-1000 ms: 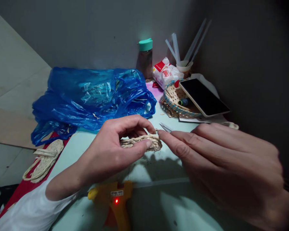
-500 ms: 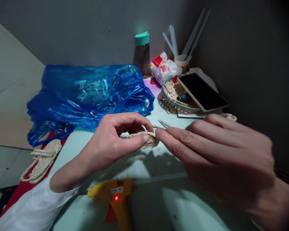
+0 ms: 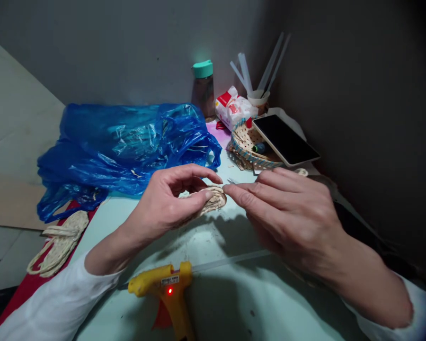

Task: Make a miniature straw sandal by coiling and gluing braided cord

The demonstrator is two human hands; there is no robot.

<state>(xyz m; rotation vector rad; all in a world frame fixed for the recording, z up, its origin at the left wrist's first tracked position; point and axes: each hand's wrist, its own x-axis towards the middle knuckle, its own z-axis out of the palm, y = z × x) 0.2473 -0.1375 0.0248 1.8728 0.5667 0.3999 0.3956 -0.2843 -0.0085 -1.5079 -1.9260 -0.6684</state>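
Note:
A pale braided straw piece [image 3: 216, 199] is held above the table by my left hand [image 3: 173, 194], its thumb on the near face and the fingers curved over the top. My right hand [image 3: 280, 203] is closed at the piece's right end, with index finger and thumb touching or nearly touching its upper edge. The thin metal tips of a tool [image 3: 231, 181] poke out beside the right fingers; the rest of it is hidden by the hand.
A yellow glue gun [image 3: 173, 289] with a red light lies in front. Blue plastic bag [image 3: 128, 147] at back left; bottle [image 3: 203, 90], basket [image 3: 248, 147] and tablet [image 3: 286, 139] behind. Another braided piece [image 3: 64, 241] lies on red cloth at the left.
The view has shifted slightly. My right hand has moved left and turned, and more of its forearm shows. The left index finger has lifted off the braided piece, showing more of it.

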